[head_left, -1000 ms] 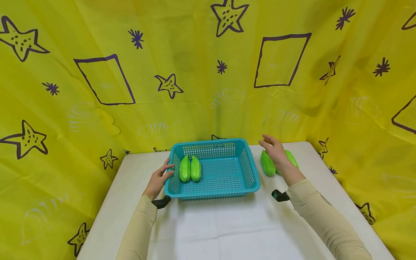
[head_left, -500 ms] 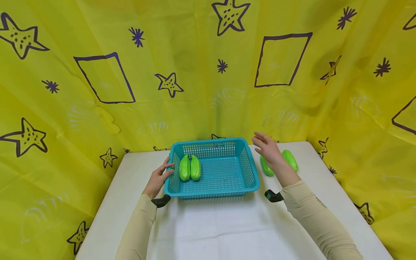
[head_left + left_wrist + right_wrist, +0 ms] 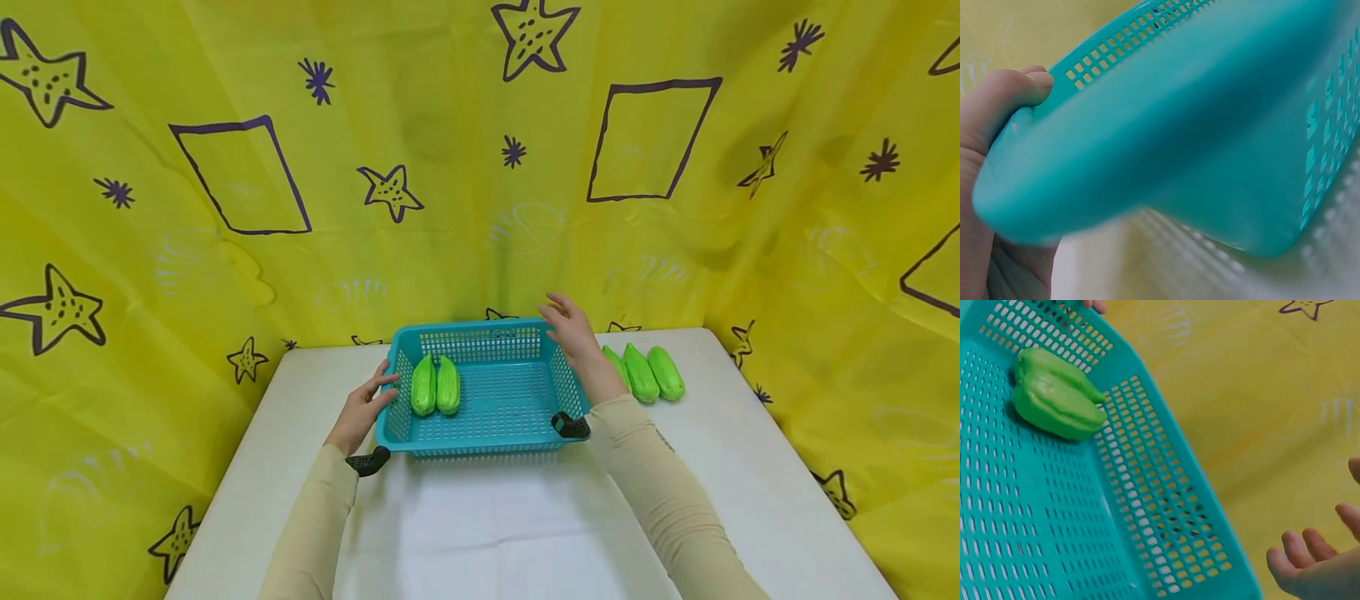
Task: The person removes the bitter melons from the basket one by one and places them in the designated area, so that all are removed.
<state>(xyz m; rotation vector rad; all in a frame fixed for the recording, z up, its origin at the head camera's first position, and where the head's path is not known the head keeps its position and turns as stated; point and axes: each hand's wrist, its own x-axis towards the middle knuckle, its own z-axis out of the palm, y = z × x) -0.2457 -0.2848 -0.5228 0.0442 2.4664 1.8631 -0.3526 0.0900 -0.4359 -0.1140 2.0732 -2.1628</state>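
A turquoise perforated plastic basket [image 3: 502, 404] stands on the white table. Two bright green, ridged, elongated vegetables [image 3: 423, 387] lie side by side at its left end, also visible in the right wrist view. My left hand [image 3: 360, 415] grips the basket's left rim; in the left wrist view the thumb [image 3: 1016, 87] lies over the rim and the fingers pass beneath it. My right hand [image 3: 576, 337], fingers loosely spread and holding nothing, hovers by the basket's back right corner. The right wrist view shows this hand [image 3: 1319, 565] apart from the rim.
To the right of the basket, three similar green vegetables [image 3: 641, 375] lie in a row on the table [image 3: 480, 517], the leftmost partly behind the right arm. A yellow patterned curtain [image 3: 450, 250] encloses the table at the back and sides.
My right hand has moved left from above the loose green vegetables to the basket's back right corner, uncovering them. The left hand keeps its place on the rim.
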